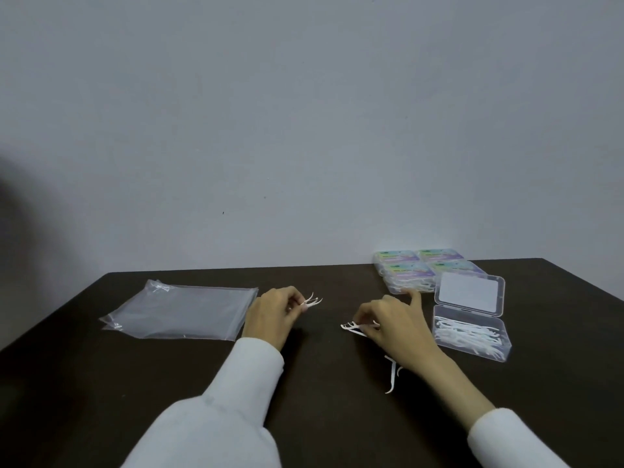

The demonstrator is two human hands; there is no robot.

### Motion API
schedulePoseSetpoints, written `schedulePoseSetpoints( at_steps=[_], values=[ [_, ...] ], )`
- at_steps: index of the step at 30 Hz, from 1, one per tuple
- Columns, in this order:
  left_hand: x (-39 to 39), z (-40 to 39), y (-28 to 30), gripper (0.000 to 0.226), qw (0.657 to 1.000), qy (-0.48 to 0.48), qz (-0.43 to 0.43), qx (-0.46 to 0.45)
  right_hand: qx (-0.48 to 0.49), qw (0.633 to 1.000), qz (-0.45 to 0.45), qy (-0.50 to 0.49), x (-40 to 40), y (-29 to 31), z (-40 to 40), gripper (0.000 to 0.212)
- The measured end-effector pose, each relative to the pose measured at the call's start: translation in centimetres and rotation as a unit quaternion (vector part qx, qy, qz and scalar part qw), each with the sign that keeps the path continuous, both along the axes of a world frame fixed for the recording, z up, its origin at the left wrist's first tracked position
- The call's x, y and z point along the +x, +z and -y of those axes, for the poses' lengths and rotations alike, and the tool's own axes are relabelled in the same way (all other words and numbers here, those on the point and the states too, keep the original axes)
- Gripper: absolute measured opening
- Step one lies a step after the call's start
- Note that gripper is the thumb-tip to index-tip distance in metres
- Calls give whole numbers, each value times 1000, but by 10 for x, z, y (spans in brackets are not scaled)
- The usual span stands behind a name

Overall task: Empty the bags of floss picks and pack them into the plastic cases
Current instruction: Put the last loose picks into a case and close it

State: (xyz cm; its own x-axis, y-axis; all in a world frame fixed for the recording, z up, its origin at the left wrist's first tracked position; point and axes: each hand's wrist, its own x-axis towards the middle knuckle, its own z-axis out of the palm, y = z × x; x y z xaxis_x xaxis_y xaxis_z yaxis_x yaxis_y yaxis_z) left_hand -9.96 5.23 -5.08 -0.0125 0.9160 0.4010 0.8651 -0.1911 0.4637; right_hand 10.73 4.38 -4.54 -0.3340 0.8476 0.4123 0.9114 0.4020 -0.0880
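Observation:
My left hand (273, 315) pinches a few white floss picks (312, 300) just above the dark table. My right hand (395, 324) pinches other white floss picks (353, 327) low over the table, its index finger pointing away from me. Loose floss picks (392, 374) lie on the table under my right wrist. To the right stands an open clear plastic case (472, 337) partly filled with floss picks, its lid (469, 293) tipped back. A flat pile of clear plastic bags (182, 312) lies to the left of my left hand.
Several closed, labelled cases (422, 270) filled with floss picks sit in a block at the table's far right edge, behind the open case. The dark table (67, 383) ends at a plain grey wall.

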Motion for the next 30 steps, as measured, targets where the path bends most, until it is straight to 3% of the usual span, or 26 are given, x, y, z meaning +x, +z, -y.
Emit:
schedulePoseSetpoints(
  at_steps=[6,11,17,23,30],
  values=[
    [1,0,-1,5,1000,-16,18,-6,-77,992,94,-41,3,11,5,36],
    [1,0,-3,7,999,-22,26,-7,-117,986,105,-49,-1,23,9,16],
    [3,0,-4,5,999,-25,17,-11,-181,963,195,-41,-1,30,7,22],
    [4,0,-4,7,999,-29,18,-11,-119,971,202,-40,-4,25,7,18],
    [6,2,-4,7,999,-29,22,-11,-49,951,300,-51,-12,11,13,25]
  ],
)
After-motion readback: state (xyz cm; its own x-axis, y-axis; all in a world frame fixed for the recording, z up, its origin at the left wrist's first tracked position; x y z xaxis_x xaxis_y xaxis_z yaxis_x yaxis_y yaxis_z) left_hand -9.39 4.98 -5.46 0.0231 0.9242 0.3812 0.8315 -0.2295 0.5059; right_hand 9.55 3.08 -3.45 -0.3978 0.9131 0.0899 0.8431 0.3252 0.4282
